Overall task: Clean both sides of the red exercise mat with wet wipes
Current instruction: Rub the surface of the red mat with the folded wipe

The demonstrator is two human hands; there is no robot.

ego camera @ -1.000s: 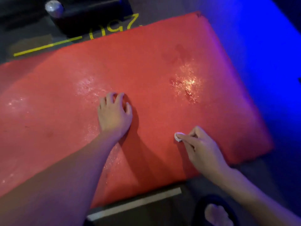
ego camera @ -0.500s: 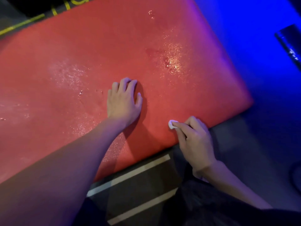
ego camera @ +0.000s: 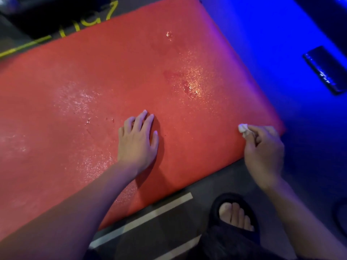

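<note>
Red mat flat on floor, left hand pressing, right hand pinching wipe

Red exercise mat (ego camera: 112,81) lay flat on the dark floor (ego camera: 169,218), filling most of the head view, tilted so its right end ran toward the blue-lit area. Wet glossy patches (ego camera: 191,81) showed on the upper right part and also left of centre.

Left hand (ego camera: 138,139) rested palm down on the mat near the middle, fingers straight and slightly spread, thumb out to the right, holding nothing. Forearm came in from lower left across the mat's near edge.

Right hand (ego camera: 262,151) was over the mat's near right corner, fingers curled in, pinching a small balled-up white wet wipe (ego camera: 243,129) between fingertips and thumb. Wipe stuck out at the upper left of the hand, at or just above the mat surface; contact could not be told for sure. Most of the wipe was hidden inside the fingers.

Below the mat's near edge, pale tape strips (ego camera: 142,218) ran across the floor. A foot in a black open-toe slipper (ego camera: 234,216) sat lower right, just off the mat. Yellow floor markings (ego camera: 24,46) showed beyond the far edge upper left. A dark flat rectangular object (ego camera: 326,70) lay on the blue-lit floor at right, well apart from the mat.
</note>
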